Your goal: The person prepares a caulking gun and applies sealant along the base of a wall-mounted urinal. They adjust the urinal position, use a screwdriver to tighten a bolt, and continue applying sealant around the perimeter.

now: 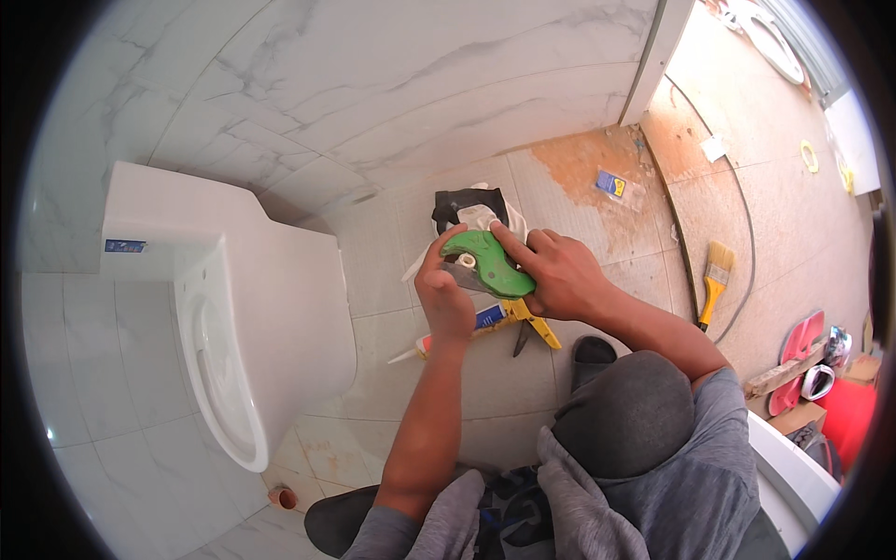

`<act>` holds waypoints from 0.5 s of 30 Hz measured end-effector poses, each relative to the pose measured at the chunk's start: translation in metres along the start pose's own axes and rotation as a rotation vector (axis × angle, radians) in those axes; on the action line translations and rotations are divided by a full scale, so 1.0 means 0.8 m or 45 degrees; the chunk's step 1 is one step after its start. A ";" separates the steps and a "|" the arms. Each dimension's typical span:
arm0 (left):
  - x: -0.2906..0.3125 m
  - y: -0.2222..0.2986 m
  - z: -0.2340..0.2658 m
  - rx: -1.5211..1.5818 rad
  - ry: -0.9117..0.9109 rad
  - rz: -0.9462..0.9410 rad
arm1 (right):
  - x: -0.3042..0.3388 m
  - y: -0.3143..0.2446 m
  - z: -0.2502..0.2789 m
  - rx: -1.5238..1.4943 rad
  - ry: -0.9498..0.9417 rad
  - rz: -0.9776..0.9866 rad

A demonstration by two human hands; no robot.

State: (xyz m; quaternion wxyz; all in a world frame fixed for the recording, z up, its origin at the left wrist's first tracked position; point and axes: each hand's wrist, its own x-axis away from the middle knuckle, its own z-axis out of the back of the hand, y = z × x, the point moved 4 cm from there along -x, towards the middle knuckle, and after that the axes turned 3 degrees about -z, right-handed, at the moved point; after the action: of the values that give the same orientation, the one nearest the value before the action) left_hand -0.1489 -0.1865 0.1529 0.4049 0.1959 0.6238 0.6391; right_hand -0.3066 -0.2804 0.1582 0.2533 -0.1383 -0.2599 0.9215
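A green, curved pipe cutter (495, 266) is held up between my two hands. My right hand (565, 271) grips its right end, with a finger stretched along the upper edge. At its left side, my left hand (443, 294) is closed around the edge. In the curve of its jaw shows a small cream ring (466, 260), perhaps a pipe end; a grey plate-like part lies beneath. Below the hands a yellow caulking gun (518, 317) with a white-nozzled cartridge lies on the floor. Behind them is a black and white bundle (467, 201), partly hidden.
A white toilet (289, 299) stands at the left by marbled wall tiles (420, 75). A yellow-handled brush (717, 280) lies near a grey cable (749, 219) at the right. A blue packet (611, 183) lies farther back. Red slippers (801, 336) are at the far right.
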 end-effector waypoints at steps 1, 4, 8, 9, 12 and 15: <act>0.000 -0.001 0.001 -0.028 -0.007 0.016 | 0.000 -0.001 -0.001 -0.001 -0.023 -0.002; -0.002 -0.004 0.002 -0.055 -0.015 0.096 | 0.001 -0.001 -0.003 0.002 -0.046 0.013; -0.002 -0.013 -0.003 0.073 -0.041 0.239 | 0.002 0.004 -0.005 0.003 -0.089 0.059; -0.003 -0.014 -0.005 0.105 -0.068 0.242 | 0.002 0.005 -0.007 0.009 -0.117 0.054; -0.003 -0.022 -0.008 0.231 -0.043 0.274 | 0.003 0.007 -0.006 0.011 -0.103 0.072; -0.008 -0.020 -0.012 0.240 -0.102 0.172 | 0.001 0.013 0.000 0.022 -0.074 0.030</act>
State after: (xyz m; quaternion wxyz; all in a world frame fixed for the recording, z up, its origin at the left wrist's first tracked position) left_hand -0.1476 -0.1991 0.1379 0.3654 0.3002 0.6497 0.5952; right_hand -0.3112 -0.2875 0.1522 0.2359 -0.1122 -0.2577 0.9302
